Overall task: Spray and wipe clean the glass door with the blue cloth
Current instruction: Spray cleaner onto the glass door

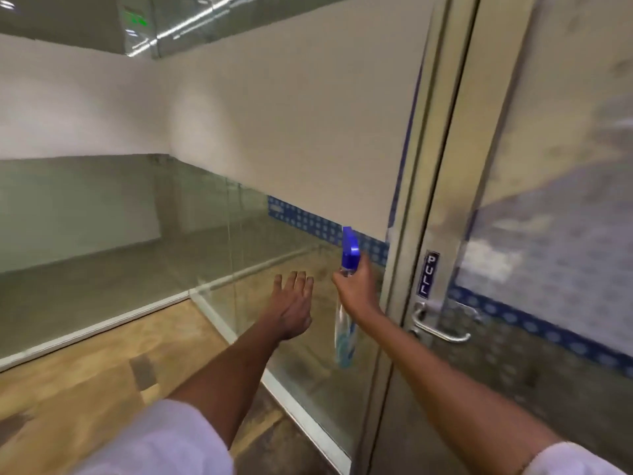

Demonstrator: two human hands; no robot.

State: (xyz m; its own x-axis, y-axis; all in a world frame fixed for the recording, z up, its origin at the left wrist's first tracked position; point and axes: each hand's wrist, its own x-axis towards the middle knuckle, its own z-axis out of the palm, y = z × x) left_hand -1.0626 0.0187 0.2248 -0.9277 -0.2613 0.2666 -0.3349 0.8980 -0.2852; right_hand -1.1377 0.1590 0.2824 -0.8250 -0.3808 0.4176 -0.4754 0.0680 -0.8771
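Left hand [291,305] held out empty with fingers spread flat, clear spray bottle [345,303] with blue trigger head gripped at the neck by right hand [358,289], glass door [548,207] blurred at right, lever handle [438,325] under a PULL sign [428,274], no blue cloth seen.

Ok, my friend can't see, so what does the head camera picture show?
The right hand holds a clear plastic spray bottle with a blue trigger top up beside a metal-framed glass door marked PULL. The left hand reaches out open and empty toward a glass wall panel. No blue cloth is in view.
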